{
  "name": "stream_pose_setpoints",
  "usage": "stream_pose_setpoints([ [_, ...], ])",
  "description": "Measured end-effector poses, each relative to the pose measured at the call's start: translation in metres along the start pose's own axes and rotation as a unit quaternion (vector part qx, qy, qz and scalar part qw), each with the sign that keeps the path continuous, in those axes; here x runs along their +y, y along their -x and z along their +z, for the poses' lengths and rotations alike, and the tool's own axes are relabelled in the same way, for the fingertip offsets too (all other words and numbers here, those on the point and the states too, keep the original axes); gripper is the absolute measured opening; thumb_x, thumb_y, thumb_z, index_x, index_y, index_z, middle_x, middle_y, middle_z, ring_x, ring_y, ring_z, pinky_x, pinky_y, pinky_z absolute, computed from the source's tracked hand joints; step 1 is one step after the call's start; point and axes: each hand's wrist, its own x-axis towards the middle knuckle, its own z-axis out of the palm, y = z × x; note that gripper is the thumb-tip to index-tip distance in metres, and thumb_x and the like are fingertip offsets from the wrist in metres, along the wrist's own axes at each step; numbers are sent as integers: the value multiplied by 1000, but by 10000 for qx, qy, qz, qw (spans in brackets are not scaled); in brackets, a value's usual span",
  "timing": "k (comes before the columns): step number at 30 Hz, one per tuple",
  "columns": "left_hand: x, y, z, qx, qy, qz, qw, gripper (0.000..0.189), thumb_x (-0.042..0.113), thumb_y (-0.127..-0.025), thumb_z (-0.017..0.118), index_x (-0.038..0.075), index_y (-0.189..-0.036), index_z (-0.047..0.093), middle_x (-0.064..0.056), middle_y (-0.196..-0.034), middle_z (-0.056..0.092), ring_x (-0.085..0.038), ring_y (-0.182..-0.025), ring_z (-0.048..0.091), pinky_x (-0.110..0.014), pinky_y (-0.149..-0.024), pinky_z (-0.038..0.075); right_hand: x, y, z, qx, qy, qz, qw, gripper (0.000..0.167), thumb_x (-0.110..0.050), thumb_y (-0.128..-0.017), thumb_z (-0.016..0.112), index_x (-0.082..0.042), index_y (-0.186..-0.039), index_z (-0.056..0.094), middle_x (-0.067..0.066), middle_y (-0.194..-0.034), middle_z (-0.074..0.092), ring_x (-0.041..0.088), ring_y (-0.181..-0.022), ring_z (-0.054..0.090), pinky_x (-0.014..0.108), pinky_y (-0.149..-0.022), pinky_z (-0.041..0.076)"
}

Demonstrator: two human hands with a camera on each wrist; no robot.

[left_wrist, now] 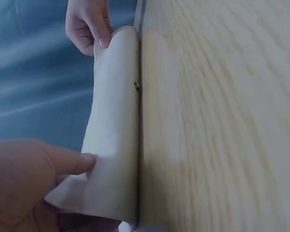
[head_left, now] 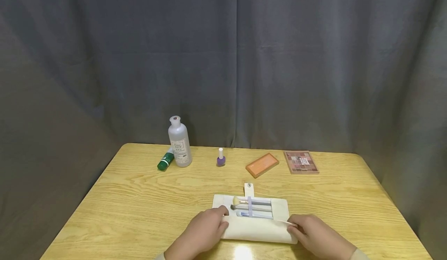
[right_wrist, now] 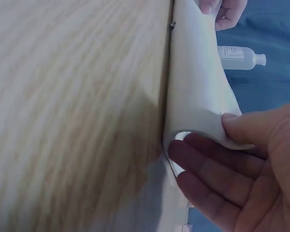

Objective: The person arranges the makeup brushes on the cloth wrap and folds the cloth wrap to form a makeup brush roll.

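Observation:
A cream brush roll [head_left: 260,229] lies on the table, its near flap folded up and over. Inside, several makeup brushes [head_left: 256,209] rest under a lilac elastic band [head_left: 250,207]. My left hand [head_left: 207,229] pinches the flap's left end, thumb on the outer face in the left wrist view. At the right end my right hand [head_left: 316,234] pinches the flap between thumb [right_wrist: 246,126] and fingers, the flap curving in a loop there. A snap tab [head_left: 249,190] sticks out from the roll's far edge. A metal snap [left_wrist: 137,87] shows low on the outer side.
Toward the back left stand a clear bottle [head_left: 180,145] and, lying against it, a green tube [head_left: 165,160]. A purple nail polish bottle [head_left: 221,159], an orange case [head_left: 262,165] and an eyeshadow palette [head_left: 301,162] lie along the back. A grey curtain [head_left: 223,66] hangs behind the table.

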Motion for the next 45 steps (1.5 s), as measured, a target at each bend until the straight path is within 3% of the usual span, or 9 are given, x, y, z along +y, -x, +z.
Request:
stream_pose_setpoints([
  [10,-3,-8,4,182,-652,-78,9977,24,26,-90,73,10,-107,71,0,-93,66,-18,-86,62,-33,-68,53,3,-13,4,409,523,17,9978,5,-15,-97,66,-14,-95,70,-13,-86,63,-2,-69,49,23,-60,46],
  [13,-2,-7,4,166,-870,114,9960,24,26,-89,74,10,-108,72,1,-93,61,-16,-88,55,-32,-74,50,4,-15,5,407,465,14,9981,5,-14,-97,66,-12,-97,71,-11,-90,66,-2,-71,51,24,-61,48],
  [19,7,-6,2,-121,-824,735,9938,32,39,-88,77,22,-114,71,5,-119,56,-17,-114,44,-42,-98,40,5,-18,8,418,294,231,9984,6,-10,-95,67,-11,-99,71,-9,-89,65,0,-70,50,24,-61,46],
  [25,11,-3,6,-384,-985,1028,9891,43,41,-76,85,26,-113,69,9,-119,52,-13,-111,42,-35,-96,39,6,-22,12,588,330,154,9976,11,-6,-93,66,-11,-103,69,-8,-92,65,1,-76,53,25,-66,50],
  [30,8,-1,8,-602,-1196,1039,9855,47,32,-76,86,23,-119,69,11,-107,52,-9,-100,44,-30,-95,41,7,-20,14,606,691,-97,9957,4,-14,-95,68,-15,-96,72,-14,-89,56,-1,-75,48,23,-63,46],
  [34,8,0,9,-663,-1305,1048,9837,45,27,-79,84,23,-121,68,12,-103,55,-7,-98,47,-28,-97,41,6,-16,12,237,719,-9,9971,19,-38,-95,69,-19,-98,71,-13,-89,52,0,-71,45,22,-60,42],
  [39,9,-2,10,-456,-1428,1113,9824,46,17,-78,82,22,-122,66,9,-103,60,-9,-97,55,-29,-97,44,5,-13,8,-183,827,142,9963,47,-60,-80,76,-22,-107,68,-3,-119,58,15,-101,60,34,-80,53],
  [42,9,-4,10,-429,-1343,1101,9839,46,10,-78,78,21,-121,67,9,-101,61,-9,-94,56,-27,-92,46,6,-12,7,-258,892,173,9955,46,-57,-80,79,-23,-109,66,5,-132,56,29,-119,57,47,-93,52],
  [45,7,-7,10,-510,-1002,919,9894,43,7,-80,74,19,-120,68,8,-103,63,-9,-93,58,-26,-87,49,6,-13,4,-238,865,143,9959,38,-51,-84,78,-25,-108,65,6,-132,57,31,-121,57,49,-96,50],
])
